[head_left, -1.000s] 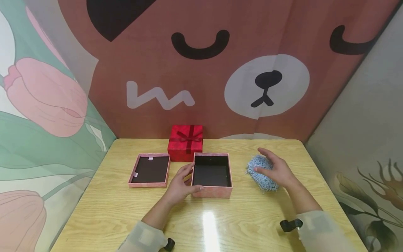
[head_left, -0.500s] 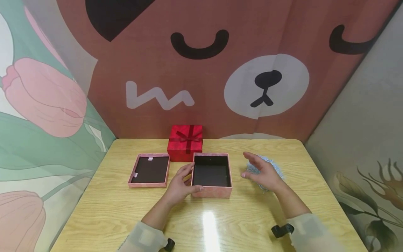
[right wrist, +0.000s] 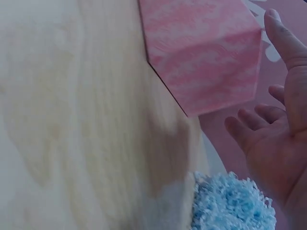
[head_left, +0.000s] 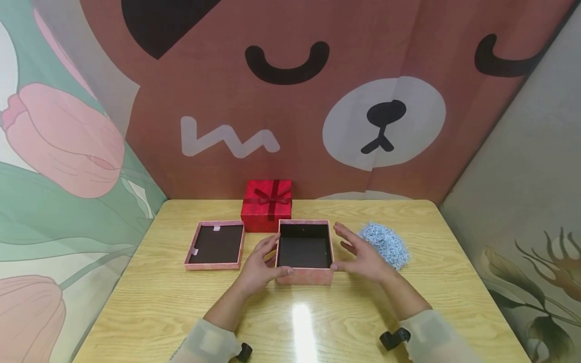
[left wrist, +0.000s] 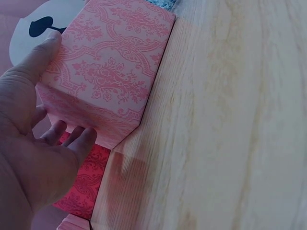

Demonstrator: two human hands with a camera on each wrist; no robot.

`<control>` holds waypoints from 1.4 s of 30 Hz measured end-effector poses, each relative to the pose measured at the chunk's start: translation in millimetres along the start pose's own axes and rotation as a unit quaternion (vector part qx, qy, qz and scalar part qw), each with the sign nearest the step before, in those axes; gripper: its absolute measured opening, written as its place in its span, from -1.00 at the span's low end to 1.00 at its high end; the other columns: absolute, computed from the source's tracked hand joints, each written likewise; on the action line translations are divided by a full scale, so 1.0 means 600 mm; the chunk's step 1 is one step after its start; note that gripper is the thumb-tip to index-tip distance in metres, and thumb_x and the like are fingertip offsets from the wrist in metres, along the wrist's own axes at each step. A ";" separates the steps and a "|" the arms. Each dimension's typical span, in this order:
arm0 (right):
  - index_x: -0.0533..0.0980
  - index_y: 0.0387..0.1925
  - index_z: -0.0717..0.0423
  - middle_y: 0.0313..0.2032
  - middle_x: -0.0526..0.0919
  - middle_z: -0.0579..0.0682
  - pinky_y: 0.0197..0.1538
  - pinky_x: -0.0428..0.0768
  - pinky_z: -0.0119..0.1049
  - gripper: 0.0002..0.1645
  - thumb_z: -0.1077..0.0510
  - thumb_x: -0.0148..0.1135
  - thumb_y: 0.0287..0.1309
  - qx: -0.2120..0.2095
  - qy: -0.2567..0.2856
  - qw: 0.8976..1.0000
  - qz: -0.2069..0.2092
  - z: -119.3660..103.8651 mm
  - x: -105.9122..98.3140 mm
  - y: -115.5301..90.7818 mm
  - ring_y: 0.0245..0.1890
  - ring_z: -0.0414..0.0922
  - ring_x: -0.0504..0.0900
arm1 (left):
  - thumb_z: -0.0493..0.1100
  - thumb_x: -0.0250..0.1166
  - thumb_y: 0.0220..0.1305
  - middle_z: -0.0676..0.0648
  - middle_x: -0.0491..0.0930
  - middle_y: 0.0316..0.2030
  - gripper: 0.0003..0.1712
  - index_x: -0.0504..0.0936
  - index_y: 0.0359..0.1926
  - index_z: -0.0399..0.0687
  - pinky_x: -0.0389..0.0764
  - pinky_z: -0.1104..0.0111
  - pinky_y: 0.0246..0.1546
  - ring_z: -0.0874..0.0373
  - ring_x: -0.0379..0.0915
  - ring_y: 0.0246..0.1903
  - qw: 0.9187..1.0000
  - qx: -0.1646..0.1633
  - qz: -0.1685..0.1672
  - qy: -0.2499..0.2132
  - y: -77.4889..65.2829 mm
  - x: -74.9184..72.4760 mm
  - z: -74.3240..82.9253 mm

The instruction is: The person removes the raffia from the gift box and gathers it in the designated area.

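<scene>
The pink box (head_left: pixel 305 276) sits upright on the table (head_left: pixel 358 327), between the two hands, its dark interior facing up. The left hand (head_left: pixel 259 268) holds it at the near left corner: thumb on the front wall, fingers curved against the left wall. The right hand (head_left: pixel 364 259) is poised just beside the right wall, thumb and fingers spread apart; in the right wrist view a gap separates the fingers from the box, while contact at the thumb tip cannot be told. To the left, the lid (head_left: pixel 217 246) lies inside up, with two pale tabs (head_left: pixel 217 228). Behind the pink box, slightly left, the red box (head_left: pixel 267 214) bears a dark ribbon (head_left: pixel 272 199) tied in a bow. To the right, blue shreds (head_left: pixel 388 247) form a heap near the right hand
</scene>
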State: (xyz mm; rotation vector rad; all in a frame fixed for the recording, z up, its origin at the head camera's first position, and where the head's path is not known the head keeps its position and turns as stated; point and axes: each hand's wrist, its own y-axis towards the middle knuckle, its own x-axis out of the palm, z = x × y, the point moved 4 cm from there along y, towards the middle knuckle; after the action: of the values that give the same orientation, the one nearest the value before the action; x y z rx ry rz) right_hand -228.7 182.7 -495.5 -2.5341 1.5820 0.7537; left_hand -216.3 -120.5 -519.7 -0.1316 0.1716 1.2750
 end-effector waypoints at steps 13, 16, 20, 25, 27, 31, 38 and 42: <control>0.02 0.63 0.20 0.64 -0.07 0.15 0.41 0.38 0.02 0.37 0.06 0.70 -0.04 -0.002 -0.032 0.999 -0.014 0.002 0.031 -0.001 0.56 0.21 0.10 | -0.07 0.70 -0.01 -0.02 0.21 0.49 0.22 0.22 0.61 0.13 0.43 0.02 0.36 -0.15 0.22 0.47 1.000 0.001 -0.002 0.000 0.002 0.000 0.000; 0.04 0.63 0.18 0.64 -0.06 0.10 0.41 0.38 -0.04 0.36 0.05 0.70 -0.04 0.004 -0.028 1.000 -0.011 0.004 0.031 -0.005 0.56 0.17 0.12 | -0.05 0.69 0.01 -0.02 0.20 0.49 0.21 0.22 0.62 0.14 0.43 0.00 0.36 -0.15 0.20 0.48 1.000 0.003 -0.009 0.001 0.002 0.002 0.002; 0.09 0.60 0.25 0.64 -0.04 0.13 0.41 0.39 -0.03 0.30 0.09 0.68 -0.02 -0.004 -0.023 1.000 -0.004 0.007 0.029 -0.010 0.54 0.20 0.15 | -0.06 0.67 0.04 -0.02 0.20 0.48 0.18 0.22 0.62 0.14 0.42 -0.01 0.36 -0.16 0.19 0.48 1.000 0.007 -0.017 0.001 0.004 0.008 0.005; 0.15 0.58 0.27 0.64 -0.03 0.11 0.42 0.38 -0.07 0.23 0.12 0.67 0.00 -0.007 -0.017 1.000 0.002 0.012 0.026 -0.015 0.53 0.18 0.18 | -0.10 0.67 0.04 -0.04 0.22 0.47 0.17 0.24 0.61 0.12 0.44 0.00 0.34 -0.18 0.22 0.47 1.000 0.011 -0.015 -0.002 0.007 0.013 0.006; 0.15 0.57 0.28 0.63 -0.02 0.12 0.42 0.38 -0.06 0.23 0.12 0.67 0.00 -0.009 -0.014 1.000 0.005 0.012 0.024 -0.016 0.52 0.19 0.19 | -0.10 0.67 0.04 -0.04 0.22 0.47 0.16 0.24 0.61 0.12 0.45 0.01 0.34 -0.18 0.23 0.46 1.000 0.012 -0.015 -0.001 0.008 0.015 0.007; 0.16 0.57 0.27 0.63 -0.01 0.14 0.42 0.37 -0.05 0.22 0.13 0.67 -0.01 -0.007 -0.015 1.000 0.009 0.014 0.018 -0.019 0.52 0.19 0.20 | -0.10 0.67 0.05 -0.05 0.22 0.46 0.16 0.24 0.61 0.12 0.46 0.02 0.33 -0.17 0.23 0.46 1.000 0.012 -0.020 -0.003 0.013 0.021 0.008; 0.15 0.61 0.07 0.63 -0.01 0.08 0.43 0.33 -0.02 0.21 0.14 0.65 0.03 0.005 -0.004 1.000 0.013 0.024 0.003 -0.026 0.54 0.17 0.17 | -0.12 0.67 0.04 -0.05 0.23 0.45 0.15 0.25 0.60 0.17 0.49 0.08 0.32 -0.14 0.24 0.46 1.000 0.013 -0.022 0.003 0.027 0.034 0.009; 0.13 0.61 0.12 0.63 -0.02 0.09 0.44 0.31 -0.08 0.19 0.17 0.62 0.06 0.000 0.006 1.000 0.012 0.030 -0.004 -0.025 0.55 0.19 0.13 | -0.08 0.67 0.04 -0.04 0.23 0.45 0.16 0.25 0.60 0.16 0.51 0.13 0.30 -0.11 0.25 0.46 1.000 0.015 -0.019 0.015 0.035 0.040 0.010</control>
State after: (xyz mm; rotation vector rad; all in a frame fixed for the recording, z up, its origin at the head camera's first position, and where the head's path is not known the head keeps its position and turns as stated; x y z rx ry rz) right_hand -223.3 197.2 -513.4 -2.5278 1.6195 0.7419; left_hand -229.7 -90.9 -518.8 -0.1272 0.2137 1.2320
